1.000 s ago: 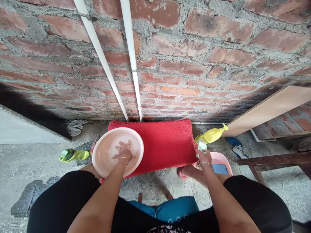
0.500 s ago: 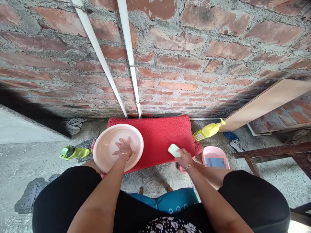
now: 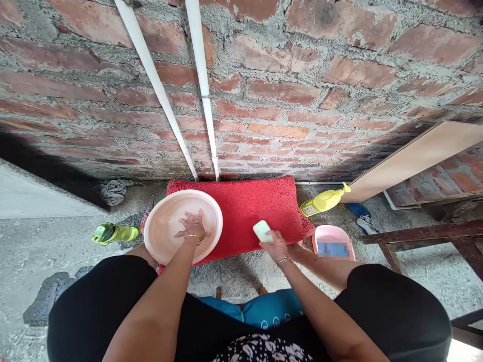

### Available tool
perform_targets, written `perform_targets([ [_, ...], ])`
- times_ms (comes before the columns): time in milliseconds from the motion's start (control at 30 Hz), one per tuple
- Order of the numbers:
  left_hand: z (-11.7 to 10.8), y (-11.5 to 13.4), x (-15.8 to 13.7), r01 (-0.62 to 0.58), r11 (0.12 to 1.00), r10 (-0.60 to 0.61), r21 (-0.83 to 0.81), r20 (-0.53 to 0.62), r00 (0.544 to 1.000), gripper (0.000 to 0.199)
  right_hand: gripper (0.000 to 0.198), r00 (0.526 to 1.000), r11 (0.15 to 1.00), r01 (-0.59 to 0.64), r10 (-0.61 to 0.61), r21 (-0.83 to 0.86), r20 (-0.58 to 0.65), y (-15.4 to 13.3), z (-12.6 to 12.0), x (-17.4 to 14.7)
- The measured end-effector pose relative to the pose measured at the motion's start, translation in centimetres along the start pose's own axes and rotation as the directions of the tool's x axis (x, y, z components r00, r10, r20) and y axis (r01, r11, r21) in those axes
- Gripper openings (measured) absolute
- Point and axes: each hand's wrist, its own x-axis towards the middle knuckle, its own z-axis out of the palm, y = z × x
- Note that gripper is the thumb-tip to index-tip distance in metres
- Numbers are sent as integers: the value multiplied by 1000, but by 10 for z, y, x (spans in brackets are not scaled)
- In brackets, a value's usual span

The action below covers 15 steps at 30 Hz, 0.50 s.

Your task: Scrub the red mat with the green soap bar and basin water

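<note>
My left hand lies in the pale pink basin, fingers spread, in what looks like shallow water. The basin stands on the left end of a red textured cloth. My right hand grips a pale green rounded block by its near end and holds it over the cloth, right of the basin. Whether the block is soap or a brush back, I cannot make out. Part of my left palm is under the surface.
A yellow pump bottle lies or leans by the cloth's right end, near a pink tub with blurred contents. A green bottle is left of the basin. Behind rise white pipes and a brick wall. A wooden frame stands at right.
My right hand has moved a little left and up with the pale green block. My left hand has shifted only slightly inside the basin, still spread.
</note>
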Motion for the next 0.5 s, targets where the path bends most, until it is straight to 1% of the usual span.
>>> perform_targets([
  [67,0,-1,0,-6,1000,6,1,-5,1000,116,36,981,988,147,-139,-53,136,-20,17,-9],
  [100,0,-1,0,-11,1000,11,3,-10,1000,117,36,968,976,200,-183,-84,174,-25,19,-11],
  [133,-1,-1,0,-10,1000,10,5,-9,1000,118,36,960,967,230,-206,-112,190,-26,18,-12],
  [200,-2,0,-1,-6,1000,6,5,-5,1000,118,34,966,964,214,-185,-155,182,-17,5,-7],
  [267,-3,1,-2,0,1000,0,-1,2,1000,117,30,988,974,120,-99,-190,121,6,-18,1],
  [333,-5,2,-3,2,1000,-2,-13,11,1000,115,28,999,977,-41,43,-210,7,36,-43,10],
  [367,-6,2,-3,0,1000,0,-19,15,1000,114,28,989,968,-143,131,-206,-68,50,-54,14],
  [400,-6,2,-4,0,1000,1,-21,19,1000,111,30,964,952,-246,220,-182,-150,64,-64,17],
  [467,-7,3,-6,-4,1000,4,-18,21,1000,107,33,881,903,-417,374,-103,-290,84,-79,20],
  [500,-7,3,-6,-6,1000,7,-15,17,1000,106,31,855,893,-445,402,-63,-328,90,-83,21],
])
